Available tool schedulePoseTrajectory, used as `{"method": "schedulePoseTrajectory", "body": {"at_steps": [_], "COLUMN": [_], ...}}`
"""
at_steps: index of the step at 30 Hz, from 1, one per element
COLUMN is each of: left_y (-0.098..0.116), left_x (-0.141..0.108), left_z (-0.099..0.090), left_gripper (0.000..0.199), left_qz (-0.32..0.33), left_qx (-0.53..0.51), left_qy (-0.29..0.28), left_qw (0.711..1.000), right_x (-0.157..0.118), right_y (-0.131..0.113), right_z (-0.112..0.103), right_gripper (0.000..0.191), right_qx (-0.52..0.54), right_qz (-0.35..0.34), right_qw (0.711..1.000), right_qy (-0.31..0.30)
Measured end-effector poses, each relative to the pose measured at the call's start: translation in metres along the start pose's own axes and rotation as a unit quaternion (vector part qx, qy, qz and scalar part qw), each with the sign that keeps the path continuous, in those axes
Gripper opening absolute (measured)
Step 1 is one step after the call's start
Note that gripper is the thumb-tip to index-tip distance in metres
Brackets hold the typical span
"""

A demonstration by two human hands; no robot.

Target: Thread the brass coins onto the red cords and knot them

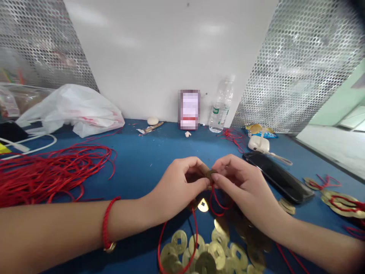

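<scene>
My left hand [182, 186] and my right hand [242, 182] meet at the middle of the blue table. Between their pinched fingertips is a brass coin [211, 174] with red cord [214, 201] hanging below it. Both thumbs press on the coin, and the fingers behind are partly hidden. A longer loop of red cord [158, 243] hangs under my left hand, over a pile of square-holed brass coins [216, 254]. One bright coin [203, 205] shows just below my fingers. A braided red bracelet [106, 224] circles my left wrist.
Red cords [57, 171] lie heaped at left, before a white plastic bag [74, 108]. A phone [189, 110] and a water bottle [221, 108] stand against the white panel [159, 57]. At right are a black case [279, 177], a white earbud case [258, 144] and coins tied with cord [342, 201].
</scene>
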State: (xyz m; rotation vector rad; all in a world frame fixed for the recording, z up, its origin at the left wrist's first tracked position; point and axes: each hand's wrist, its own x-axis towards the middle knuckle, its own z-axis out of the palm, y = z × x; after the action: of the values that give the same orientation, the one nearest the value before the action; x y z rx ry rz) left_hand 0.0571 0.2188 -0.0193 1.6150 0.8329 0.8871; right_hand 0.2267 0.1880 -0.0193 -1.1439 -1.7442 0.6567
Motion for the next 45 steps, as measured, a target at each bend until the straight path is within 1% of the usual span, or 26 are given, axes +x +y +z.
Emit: {"method": "schedulePoseTrajectory", "body": {"at_steps": [3, 6, 9, 12, 18, 24, 29, 33, 36, 38, 41, 45], "left_y": [0.001, 0.002, 0.001, -0.001, -0.001, -0.001, -0.002, 0.0, 0.001, 0.001, 0.0, 0.001], "left_x": [0.008, 0.013, 0.016, 0.017, 0.017, 0.018, 0.019, 0.018, 0.017, 0.017, 0.018, 0.019], "left_z": [-0.003, -0.007, -0.01, -0.012, -0.013, -0.016, -0.016, -0.014, -0.013, -0.013, -0.013, -0.012], "left_gripper": [0.005, 0.005, 0.005, 0.005, 0.007, 0.009, 0.011, 0.013, 0.015, 0.015, 0.014, 0.015], "left_qz": [-0.017, -0.024, -0.018, -0.012, -0.013, -0.022, -0.039, -0.048, -0.051, -0.054, -0.062, -0.071], "left_qx": [0.009, 0.008, 0.001, -0.002, 0.026, 0.038, 0.023, -0.025, -0.056, -0.071, -0.084, -0.091], "left_qy": [-0.014, -0.02, 0.005, 0.028, -0.017, -0.038, -0.044, -0.024, 0.003, 0.012, 0.02, 0.036], "left_qw": [1.0, 0.999, 1.0, 1.0, 0.999, 0.998, 0.998, 0.998, 0.997, 0.996, 0.994, 0.993], "right_x": [0.007, 0.017, 0.025, 0.026, 0.022, 0.023, 0.022, 0.023, 0.025, 0.027, 0.027, 0.029], "right_y": [0.002, 0.007, 0.013, 0.018, 0.018, 0.017, 0.017, 0.019, 0.021, 0.022, 0.022, 0.021], "right_z": [-0.002, -0.005, -0.008, -0.01, -0.012, -0.012, -0.015, -0.017, -0.016, -0.015, -0.014, -0.018], "right_gripper": [0.011, 0.01, 0.008, 0.008, 0.007, 0.007, 0.007, 0.012, 0.017, 0.019, 0.02, 0.017], "right_qx": [-0.01, -0.02, -0.024, -0.026, -0.008, 0.001, 0.044, 0.059, 0.052, 0.055, 0.092, 0.151], "right_qz": [0.019, 0.018, 0.01, 0.008, 0.008, 0.023, 0.042, 0.059, 0.069, 0.074, 0.085, 0.115], "right_qw": [1.0, 0.999, 0.999, 0.999, 0.998, 0.996, 0.994, 0.993, 0.991, 0.989, 0.985, 0.978], "right_qy": [-0.014, -0.029, -0.033, -0.041, -0.064, -0.083, -0.089, -0.082, -0.099, -0.114, -0.122, -0.088]}}
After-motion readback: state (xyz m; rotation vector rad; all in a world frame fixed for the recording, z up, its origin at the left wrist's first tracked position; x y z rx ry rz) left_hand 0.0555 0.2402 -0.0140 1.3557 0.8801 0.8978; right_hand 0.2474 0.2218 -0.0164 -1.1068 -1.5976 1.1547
